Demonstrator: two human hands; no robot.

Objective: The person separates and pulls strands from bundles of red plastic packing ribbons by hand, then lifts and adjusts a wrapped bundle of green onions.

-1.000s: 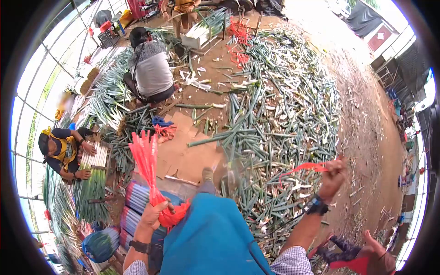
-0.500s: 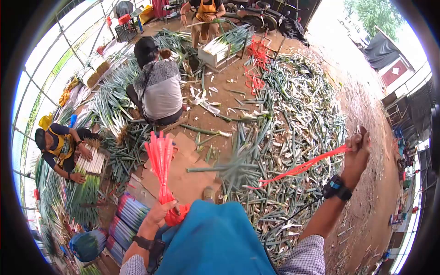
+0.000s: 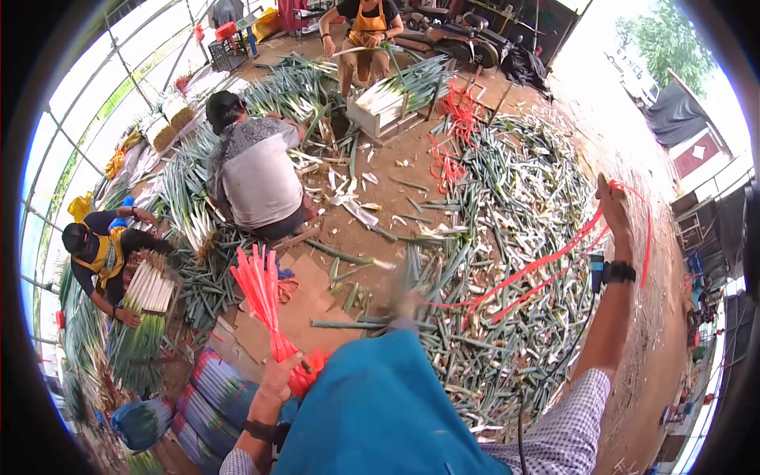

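Note:
My left hand [image 3: 279, 378] is closed around a bundle of red plastic strips [image 3: 263, 305], which fan out upward from the fist; more red plastic is bunched beside it near the blue apron [image 3: 380, 404]. Raised far out to the right, my right hand [image 3: 614, 207] is closed on long red strips [image 3: 546, 265]. Some trail back toward the middle, and one loops over the hand and hangs down. Below and behind these strips lies a heap of green and white leek trimmings [image 3: 507, 332]. Something blurred and greenish is near my foot.
A person in a grey-white shirt [image 3: 261, 178] sits ahead. Another in yellow [image 3: 111, 257] handles leeks in a crate [image 3: 150, 286] at left. A third [image 3: 368, 32] is behind a leek-filled wooden crate [image 3: 380, 123]. Wrapped leek bundles [image 3: 210, 396] and cardboard [image 3: 301, 317] lie at lower left.
My right hand has moved up, its red strips stretching longer. My left hand has shifted slightly down and left with its bundle. The seated person in grey-white has leaned and turned.

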